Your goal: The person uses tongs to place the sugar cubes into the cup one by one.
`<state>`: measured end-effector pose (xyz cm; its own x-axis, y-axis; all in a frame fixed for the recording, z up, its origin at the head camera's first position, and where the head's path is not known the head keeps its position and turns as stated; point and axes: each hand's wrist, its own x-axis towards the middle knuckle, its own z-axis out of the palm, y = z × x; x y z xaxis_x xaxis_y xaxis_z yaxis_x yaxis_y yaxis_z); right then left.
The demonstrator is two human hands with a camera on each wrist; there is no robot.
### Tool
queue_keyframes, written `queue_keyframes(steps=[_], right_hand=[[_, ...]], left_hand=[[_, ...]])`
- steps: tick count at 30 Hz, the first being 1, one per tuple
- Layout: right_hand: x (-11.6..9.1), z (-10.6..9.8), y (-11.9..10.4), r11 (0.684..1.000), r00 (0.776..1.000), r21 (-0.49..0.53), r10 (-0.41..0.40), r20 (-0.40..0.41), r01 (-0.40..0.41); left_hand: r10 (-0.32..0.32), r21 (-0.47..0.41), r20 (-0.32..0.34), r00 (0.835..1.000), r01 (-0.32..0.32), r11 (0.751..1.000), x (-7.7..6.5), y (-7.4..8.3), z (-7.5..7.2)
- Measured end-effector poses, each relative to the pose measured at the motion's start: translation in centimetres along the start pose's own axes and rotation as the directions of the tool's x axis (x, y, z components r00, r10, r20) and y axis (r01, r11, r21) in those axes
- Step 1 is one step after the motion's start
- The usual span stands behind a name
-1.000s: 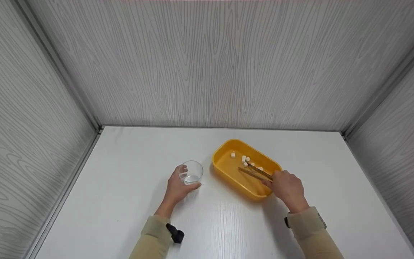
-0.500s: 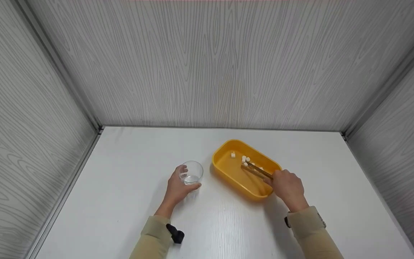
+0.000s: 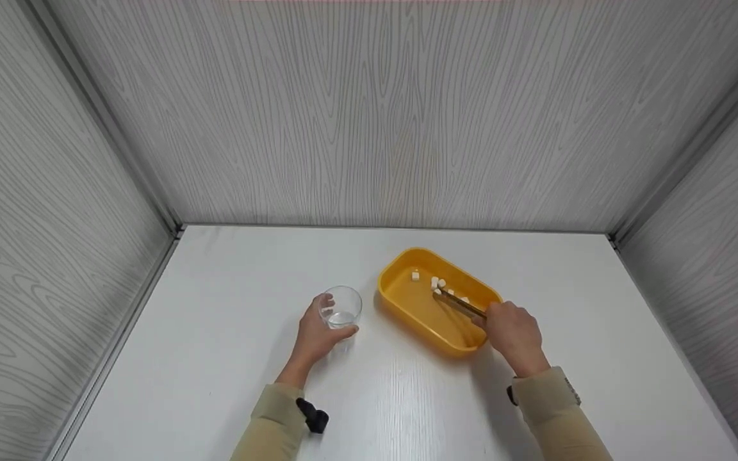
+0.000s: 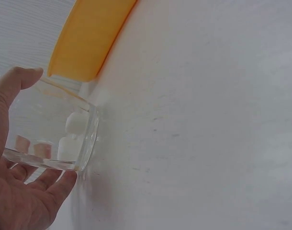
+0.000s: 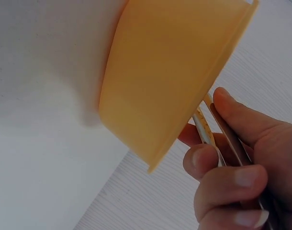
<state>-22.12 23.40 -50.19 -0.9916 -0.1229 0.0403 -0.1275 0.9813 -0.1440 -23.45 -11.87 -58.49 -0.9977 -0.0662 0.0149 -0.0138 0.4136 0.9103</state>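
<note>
My left hand [image 3: 316, 333] grips a clear drinking glass [image 3: 341, 306], thumb on the near side and fingers round the far side. The left wrist view shows white pieces [image 4: 77, 123] low inside the glass [image 4: 45, 115], its base at the tabletop. My right hand [image 3: 515, 334] pinches metal tongs [image 3: 465, 305] between thumb and fingers, above the right end of a yellow tray [image 3: 415, 314]. Several small white cubes [image 3: 415, 276] lie in the tray. The tong tips are close together at one cube; whether they clasp it is too small to tell. The tray wall [image 5: 155, 72] hides the tips in the right wrist view.
The white tabletop [image 3: 241, 288] carries the glass and the tray, with a narrow gap between them. Grey wood-grain panels [image 3: 369, 128] enclose it at the back and both sides.
The tong arms have drawn together around a cube in the tray, from clearly spread to nearly closed. The left hand and glass have not moved.
</note>
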Motion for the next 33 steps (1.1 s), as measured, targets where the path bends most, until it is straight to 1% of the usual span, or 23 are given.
queue_keyframes(steps=[7,14,20,25,33], right_hand=[[-0.1,0.0,0.0,1.0,1.0,0.024,0.016,0.024,-0.017],[-0.3,-0.1,0.1,0.999,1.0,0.048,-0.004,-0.02,0.005],[-0.5,-0.2,0.0,0.994,1.0,0.105,0.014,-0.007,-0.013],[-0.9,-0.7,-0.3,0.992,1.0,0.124,-0.005,-0.028,0.009],[-1.4,-1.3,-1.0,0.988,0.993,0.136,-0.06,-0.099,0.073]], left_hand=[[0.003,-0.006,0.002,1.0,-0.003,1.0,0.0,-0.1,0.0],[0.021,-0.008,0.011,1.0,-0.02,1.0,0.0,0.3,-0.2],[0.01,0.012,0.012,1.0,-0.01,1.0,0.1,0.2,-0.2],[-0.001,0.012,0.005,1.0,0.001,1.0,0.0,0.1,-0.1],[-0.001,0.009,0.007,1.0,0.001,1.0,0.0,0.1,0.0]])
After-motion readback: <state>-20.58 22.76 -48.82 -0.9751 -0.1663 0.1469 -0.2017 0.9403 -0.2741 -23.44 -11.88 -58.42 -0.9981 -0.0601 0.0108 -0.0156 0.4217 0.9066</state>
